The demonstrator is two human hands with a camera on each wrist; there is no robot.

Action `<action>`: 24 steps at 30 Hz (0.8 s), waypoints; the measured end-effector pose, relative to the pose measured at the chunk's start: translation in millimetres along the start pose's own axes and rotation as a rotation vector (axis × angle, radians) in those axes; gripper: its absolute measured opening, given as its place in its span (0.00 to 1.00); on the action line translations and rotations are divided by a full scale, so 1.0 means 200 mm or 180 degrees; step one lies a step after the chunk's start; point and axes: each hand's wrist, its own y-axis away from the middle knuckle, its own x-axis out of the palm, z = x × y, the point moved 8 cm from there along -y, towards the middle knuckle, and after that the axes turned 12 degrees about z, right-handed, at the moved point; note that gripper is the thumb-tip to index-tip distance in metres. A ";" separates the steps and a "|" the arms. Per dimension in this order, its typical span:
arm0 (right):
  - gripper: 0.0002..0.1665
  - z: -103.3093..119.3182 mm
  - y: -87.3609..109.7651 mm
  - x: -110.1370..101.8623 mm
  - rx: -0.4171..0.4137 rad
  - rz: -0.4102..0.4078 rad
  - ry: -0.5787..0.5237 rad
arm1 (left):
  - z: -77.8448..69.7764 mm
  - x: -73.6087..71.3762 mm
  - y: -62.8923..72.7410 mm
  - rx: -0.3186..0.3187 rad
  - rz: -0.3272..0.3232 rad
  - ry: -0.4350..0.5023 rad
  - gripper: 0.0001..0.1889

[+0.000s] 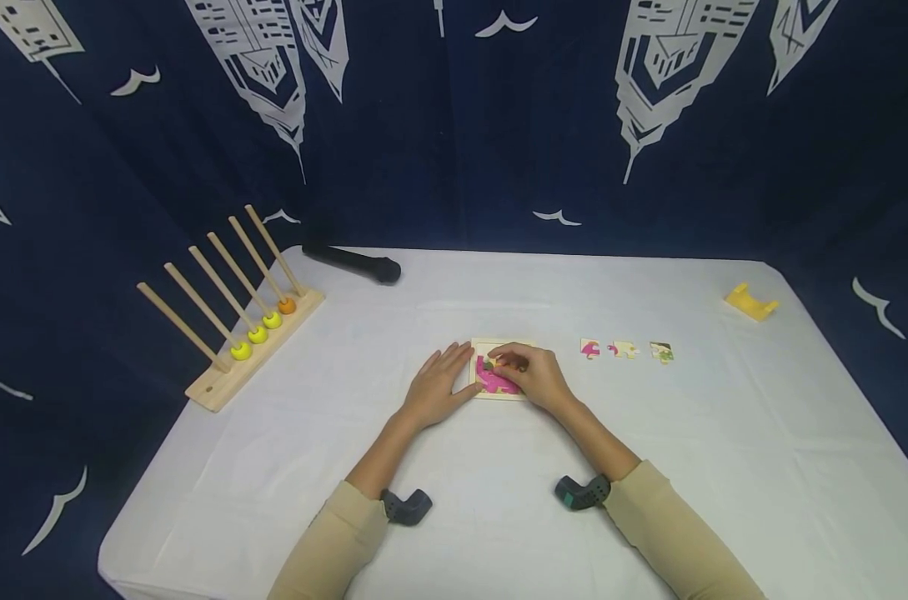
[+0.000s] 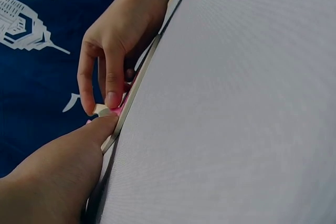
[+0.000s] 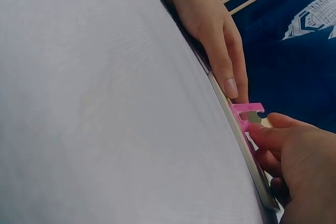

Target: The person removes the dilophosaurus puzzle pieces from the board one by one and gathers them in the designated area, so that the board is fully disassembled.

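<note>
A small wooden jigsaw board (image 1: 499, 397) with a pink picture lies on the table. My left hand (image 1: 437, 389) rests flat at its left side, fingers extended, with the thumb on the board's lower left. Over the board, my right hand (image 1: 534, 377) pinches a jigsaw piece (image 3: 255, 115) between thumb and index finger. That piece is pink, green and cream and stands tilted up from the board in the right wrist view. The right hand covers much of the board's right half. In the left wrist view the right fingertips (image 2: 112, 100) are close to the left thumb.
To the right lie three loose jigsaw pieces, a pink one (image 1: 590, 348), a cream one (image 1: 623, 349) and a green one (image 1: 661, 352). A yellow toy part (image 1: 751, 302) sits farther right. At the left stand a wooden peg rack (image 1: 217, 387) with beads and a black microphone (image 1: 352, 262).
</note>
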 end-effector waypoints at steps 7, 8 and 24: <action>0.13 0.01 0.00 -0.01 -0.0041 -0.0054 0.0225 | 0.00 0.00 0.00 -0.0019 0.0014 0.0004 0.36; 0.13 0.01 -0.01 -0.01 -0.0041 -0.0063 0.0240 | 0.01 0.00 0.00 -0.0017 0.0013 0.0010 0.36; 0.15 0.03 0.03 -0.10 0.0237 -0.0106 -0.0440 | 0.00 0.00 0.00 -0.0034 0.0014 0.0031 0.36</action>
